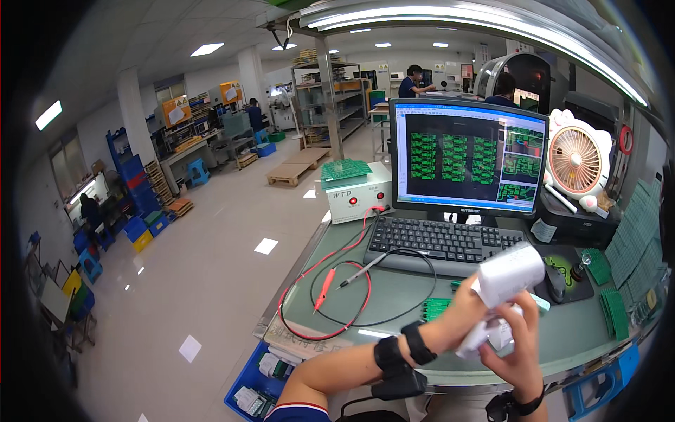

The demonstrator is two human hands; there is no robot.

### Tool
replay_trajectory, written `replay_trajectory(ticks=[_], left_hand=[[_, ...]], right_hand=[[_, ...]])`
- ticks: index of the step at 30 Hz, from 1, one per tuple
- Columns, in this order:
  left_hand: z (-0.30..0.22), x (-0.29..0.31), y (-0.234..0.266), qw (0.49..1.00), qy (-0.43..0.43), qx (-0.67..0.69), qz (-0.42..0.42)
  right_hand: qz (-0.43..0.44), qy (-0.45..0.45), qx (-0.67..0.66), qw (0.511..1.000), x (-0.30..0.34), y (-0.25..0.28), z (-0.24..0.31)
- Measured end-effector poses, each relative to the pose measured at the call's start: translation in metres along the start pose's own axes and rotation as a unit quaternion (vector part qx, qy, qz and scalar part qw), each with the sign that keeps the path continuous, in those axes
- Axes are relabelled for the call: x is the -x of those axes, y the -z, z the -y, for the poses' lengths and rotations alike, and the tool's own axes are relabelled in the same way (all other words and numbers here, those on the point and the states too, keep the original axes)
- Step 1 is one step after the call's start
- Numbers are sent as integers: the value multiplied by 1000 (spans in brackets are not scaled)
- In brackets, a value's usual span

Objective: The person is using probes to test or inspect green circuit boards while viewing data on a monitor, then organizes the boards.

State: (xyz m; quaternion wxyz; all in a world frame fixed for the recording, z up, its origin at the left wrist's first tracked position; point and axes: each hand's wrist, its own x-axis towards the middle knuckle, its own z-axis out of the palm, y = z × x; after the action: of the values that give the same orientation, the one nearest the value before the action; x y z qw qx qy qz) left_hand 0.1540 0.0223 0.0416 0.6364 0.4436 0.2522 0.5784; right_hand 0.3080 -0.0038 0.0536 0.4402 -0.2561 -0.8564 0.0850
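Note:
A white, rounded object, blurred and of a kind I cannot make out, is up over the front of the desk. My left hand is closed on it, its fingers mostly hidden behind the white surface. Just below, my right hand has its fingers curled against a lower white part; whether this belongs to the same object I cannot tell. Green circuit boards lie on the desk beside my left hand. Black straps with a small dark box circle my left forearm, and another dark strap is on my right wrist.
A red and a black test probe trail leads from a white box. Behind stand a keyboard, monitor and fan; a mouse sits right. A blue bin with white bundles is at lower left. Other people work farther back.

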Motion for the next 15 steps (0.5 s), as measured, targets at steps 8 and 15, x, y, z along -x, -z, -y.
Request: replay_trajectory(ticks=[8,15], left_hand=[[-35,-4,-29,941,-184,-245,142],[-21,1,-41,525,-432,-733,-6]], right_hand=[[-163,-228,-584,762,44,-39,-53],[-180,-164,-691,681,14,-32,-7]])
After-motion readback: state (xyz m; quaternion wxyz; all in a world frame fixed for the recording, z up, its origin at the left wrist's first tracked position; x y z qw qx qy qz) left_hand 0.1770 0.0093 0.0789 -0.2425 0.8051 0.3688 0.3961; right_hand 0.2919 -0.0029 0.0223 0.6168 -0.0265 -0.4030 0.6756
